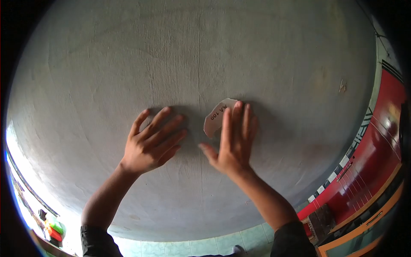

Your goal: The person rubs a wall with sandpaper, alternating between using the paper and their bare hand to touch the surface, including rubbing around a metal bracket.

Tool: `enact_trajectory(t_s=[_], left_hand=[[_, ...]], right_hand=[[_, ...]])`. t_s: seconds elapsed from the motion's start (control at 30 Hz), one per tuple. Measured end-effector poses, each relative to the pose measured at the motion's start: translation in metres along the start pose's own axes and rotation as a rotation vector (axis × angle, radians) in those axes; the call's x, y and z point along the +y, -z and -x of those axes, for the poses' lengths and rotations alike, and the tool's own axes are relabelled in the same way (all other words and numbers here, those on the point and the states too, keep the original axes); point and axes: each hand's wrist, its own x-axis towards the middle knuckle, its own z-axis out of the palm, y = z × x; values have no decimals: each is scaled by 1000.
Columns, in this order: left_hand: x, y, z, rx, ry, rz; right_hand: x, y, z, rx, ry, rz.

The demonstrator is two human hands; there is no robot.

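Observation:
A grey plastered wall (171, 73) fills most of the head view. Against it, right of centre, lies a torn piece of sandpaper (215, 118) whose pale back reads "AA 100". My right hand (235, 141) presses its outstretched fingers over the right part of this piece, with the thumb spread to the left. To the left, my left hand (155, 139) rests on the wall with its fingers apart and nothing in it. Part of the sandpaper is hidden under my right fingers.
A red panel (364, 162) and an orange-framed cabinet (364, 235) stand at the right. Pale green floor tiles (180, 248) run along the bottom. Bright light and colourful items (53, 229) show at the lower left. A small mark (342, 86) is on the wall.

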Motion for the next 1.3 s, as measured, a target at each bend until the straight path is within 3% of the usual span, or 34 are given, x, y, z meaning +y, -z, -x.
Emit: enact_trajectory(t_s=[0.07, 0.2, 0.37, 0.47, 0.53, 0.57, 0.67, 0.73, 0.83, 0.87, 0.9, 0.97, 1.0, 1.07, 1.13, 1.23, 1.27, 1.3], left_hand=[[-14, 3, 17, 36, 3, -53], [-39, 9, 45, 103, 66, -155], [-55, 20, 80, 89, 178, -200], [-45, 3, 97, 76, 230, -229], [-37, -3, 99, 91, 257, -238], [-36, -8, 103, 93, 234, -253], [-26, -11, 114, 45, 268, -223], [-22, -12, 119, 28, 279, -225], [-13, -13, 120, 38, 297, -219], [-11, -16, 121, 50, 314, -213], [-9, -18, 122, 58, 324, -206], [-7, -18, 119, 54, 320, -215], [-6, -16, 120, 30, 326, -206], [-3, -12, 119, -16, 348, -187], [-1, -9, 114, -12, 363, -165], [0, 0, 99, -5, 367, -163], [2, 1, 96, 8, 378, -160], [4, 1, 93, 18, 386, -157]], right_hand=[[-27, -7, -7, -29, -123, 36], [-18, -21, -27, 12, -183, 80], [33, 14, -90, 66, -322, 217], [29, 4, -99, 101, -83, 78], [-3, 6, -92, -142, 239, 21], [3, 2, -89, -164, 268, 14], [83, 18, -107, 79, -15, 169], [151, 26, -114, 292, -333, 21], [127, 22, -109, 312, -363, 178], [92, 18, -105, 186, -232, 214], [68, 17, -98, -3, -40, 66], [54, 27, -83, -102, 229, 29], [75, 25, -84, -110, 271, 136], [149, 36, -96, 67, -66, 167], [222, 59, -107, 287, -549, -33], [217, 77, -142, 398, -957, -167], [202, 52, -132, 365, -647, 13], [160, 47, -139, 287, -473, 95]])
